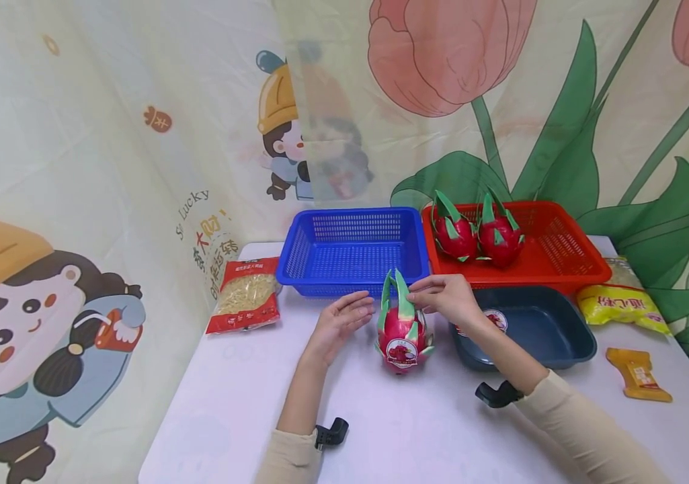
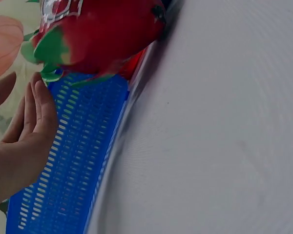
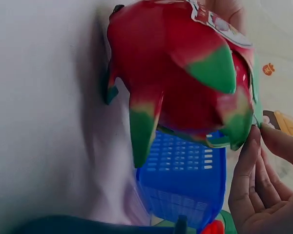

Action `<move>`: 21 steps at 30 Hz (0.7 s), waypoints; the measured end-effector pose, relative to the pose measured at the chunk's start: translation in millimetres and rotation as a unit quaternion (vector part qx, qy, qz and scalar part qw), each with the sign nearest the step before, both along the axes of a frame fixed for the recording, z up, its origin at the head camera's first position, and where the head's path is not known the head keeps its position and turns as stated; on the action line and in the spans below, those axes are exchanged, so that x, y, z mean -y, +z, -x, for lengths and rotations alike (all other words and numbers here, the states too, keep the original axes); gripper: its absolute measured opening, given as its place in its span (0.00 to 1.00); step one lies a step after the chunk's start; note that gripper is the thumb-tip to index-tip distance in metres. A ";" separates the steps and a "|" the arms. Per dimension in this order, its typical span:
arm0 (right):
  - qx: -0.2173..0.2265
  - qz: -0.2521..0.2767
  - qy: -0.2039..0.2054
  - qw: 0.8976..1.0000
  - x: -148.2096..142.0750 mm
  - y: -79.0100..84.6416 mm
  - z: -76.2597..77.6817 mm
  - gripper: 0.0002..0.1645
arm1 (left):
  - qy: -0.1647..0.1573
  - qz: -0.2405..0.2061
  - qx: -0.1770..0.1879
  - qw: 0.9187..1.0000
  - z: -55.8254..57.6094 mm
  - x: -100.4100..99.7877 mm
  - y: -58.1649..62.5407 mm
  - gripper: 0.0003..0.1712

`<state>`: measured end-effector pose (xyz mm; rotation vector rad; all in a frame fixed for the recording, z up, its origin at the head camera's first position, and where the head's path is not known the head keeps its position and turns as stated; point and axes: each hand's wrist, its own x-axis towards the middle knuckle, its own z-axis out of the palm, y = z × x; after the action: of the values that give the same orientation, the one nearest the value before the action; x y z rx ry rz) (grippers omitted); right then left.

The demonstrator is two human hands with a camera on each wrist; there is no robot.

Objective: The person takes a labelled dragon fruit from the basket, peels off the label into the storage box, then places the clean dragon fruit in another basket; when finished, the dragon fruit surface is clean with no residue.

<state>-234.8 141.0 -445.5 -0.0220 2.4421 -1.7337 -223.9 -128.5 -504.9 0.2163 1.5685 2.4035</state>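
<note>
A pink-red dragon fruit (image 1: 401, 339) with green leaf tips and a round picture label stands upright on the white table. My right hand (image 1: 450, 299) pinches one of its top leaves between thumb and fingers, as the right wrist view shows at the leaf tip (image 3: 241, 131). On the fruit's other side is my left hand (image 1: 341, 326), palm turned toward it, fingers extended and holding nothing. Beyond the fruit lies a blue basket (image 1: 353, 290) with perforated walls. Two more dragon fruits (image 1: 454, 236) sit in the red basket (image 1: 562, 252) at the back right.
A dark blue tray (image 1: 552, 333) sits under my right forearm, a round label (image 1: 495, 321) showing in it. To its right are a yellow packet (image 1: 622, 309) and a small orange packet (image 1: 639, 375). A red-and-clear food bag (image 1: 247, 296) lies left of the blue basket.
</note>
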 end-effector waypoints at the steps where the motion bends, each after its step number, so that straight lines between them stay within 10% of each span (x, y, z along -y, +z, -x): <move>1: -0.002 0.000 0.000 1.000 0.8 -0.8 -0.6 0.21 | -0.008 0.017 -0.004 1.000 -0.7 -1.5 0.2 0.26; 21: -0.096 0.001 0.021 0.995 1.2 -6.1 -57.1 0.15 | 0.008 0.071 0.008 0.997 -5.5 -13.4 0.4 0.24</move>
<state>-177.7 139.8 -451.6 -0.2489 2.5512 -1.7912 -218.4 -115.1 -504.5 0.1569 1.7322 2.2876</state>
